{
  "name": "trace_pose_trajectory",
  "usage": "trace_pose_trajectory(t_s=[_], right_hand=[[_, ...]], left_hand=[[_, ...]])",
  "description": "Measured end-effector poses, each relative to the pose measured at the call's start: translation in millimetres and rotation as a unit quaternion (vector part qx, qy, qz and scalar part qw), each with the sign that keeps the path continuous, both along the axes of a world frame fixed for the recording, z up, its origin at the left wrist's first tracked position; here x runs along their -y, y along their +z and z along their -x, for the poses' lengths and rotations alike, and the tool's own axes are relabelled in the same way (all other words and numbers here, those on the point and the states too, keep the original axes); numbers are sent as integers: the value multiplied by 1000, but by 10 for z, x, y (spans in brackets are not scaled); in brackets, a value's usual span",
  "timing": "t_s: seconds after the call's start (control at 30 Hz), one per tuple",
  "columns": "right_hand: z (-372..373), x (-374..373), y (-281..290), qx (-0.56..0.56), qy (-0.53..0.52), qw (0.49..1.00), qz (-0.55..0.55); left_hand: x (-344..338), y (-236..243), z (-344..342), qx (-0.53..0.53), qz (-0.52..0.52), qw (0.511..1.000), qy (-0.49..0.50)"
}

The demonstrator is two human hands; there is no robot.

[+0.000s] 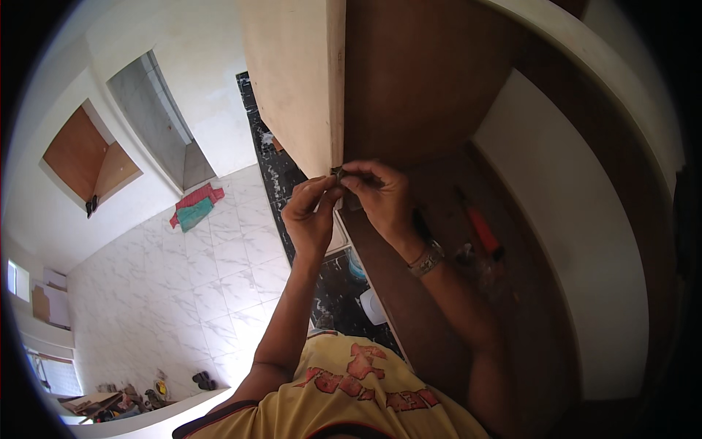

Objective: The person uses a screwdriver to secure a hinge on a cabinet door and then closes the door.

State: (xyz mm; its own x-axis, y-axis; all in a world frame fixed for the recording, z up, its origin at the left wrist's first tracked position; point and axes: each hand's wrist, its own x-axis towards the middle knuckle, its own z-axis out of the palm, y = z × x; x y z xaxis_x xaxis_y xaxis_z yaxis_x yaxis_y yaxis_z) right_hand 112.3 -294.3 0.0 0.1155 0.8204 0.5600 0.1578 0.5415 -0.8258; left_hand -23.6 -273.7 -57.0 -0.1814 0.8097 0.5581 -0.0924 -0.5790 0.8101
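A pale wooden panel stands upright in front of me, its narrow edge toward me, beside a dark brown cabinet interior. At the lower end of that edge is a small dark metal piece, mostly covered by fingers, so its kind cannot be made out. My left hand pinches it from the left, thumb and forefinger together. From the right, my right hand closes thumb and fingertips on the same piece; a metal-banded watch is on that wrist. The fingertips of both hands nearly touch.
On the dark cabinet floor to the right lies an orange-red tool. Below runs a black marbled counter with a white container. Red and teal cloths lie on the white tiles. Piled items sit at the lower left.
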Motion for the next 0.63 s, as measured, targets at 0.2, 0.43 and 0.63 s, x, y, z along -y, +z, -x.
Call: trace_pose_trajectory(t_s=[0.2,0.43,0.63], right_hand=[[-16,-1,-6,-29,2,999,44],[13,66,-36,-9,-43,999,29],[53,117,-47,-11,-18,1000,18]], left_hand=[[50,135,-2,43,39,997,-49],[86,121,-67,-23,12,1000,-2],[43,68,-47,38,-3,998,-47]])
